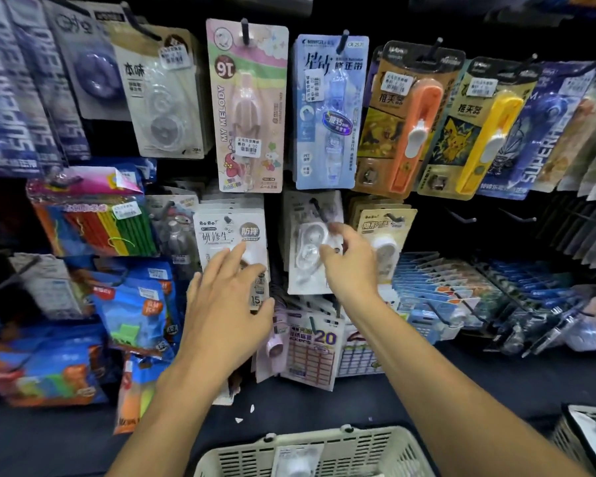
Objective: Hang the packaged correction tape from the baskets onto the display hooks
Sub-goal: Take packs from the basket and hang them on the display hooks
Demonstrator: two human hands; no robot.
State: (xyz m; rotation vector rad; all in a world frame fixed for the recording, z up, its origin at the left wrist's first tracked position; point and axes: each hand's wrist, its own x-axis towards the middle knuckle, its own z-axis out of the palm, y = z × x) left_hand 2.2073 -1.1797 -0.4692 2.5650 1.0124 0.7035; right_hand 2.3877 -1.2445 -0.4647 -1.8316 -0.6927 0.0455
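Note:
My right hand (pixel 350 261) pinches a white correction tape pack (pixel 307 251) by its right side, up at a black display hook (pixel 315 204) in the middle row. My left hand (pixel 226 297) lies with straight fingers against the front white BoBo pack (pixel 229 232) hanging on the hook to the left. A cream basket (pixel 369 449) sits at the bottom of the view with another white pack (pixel 298 459) lying in it. A tan BoBo pack (pixel 386 225) hangs just right of my right hand.
Rows of carded stationery hang above: a pink My Melody pack (pixel 250 105), a blue pack (pixel 329 111), orange (pixel 405 118) and yellow (pixel 475 129) clip pushers. Bare hooks (pixel 461 216) stick out at right. Sticker sheets (pixel 312 349) hang below. A second basket (pixel 585 435) sits at bottom right.

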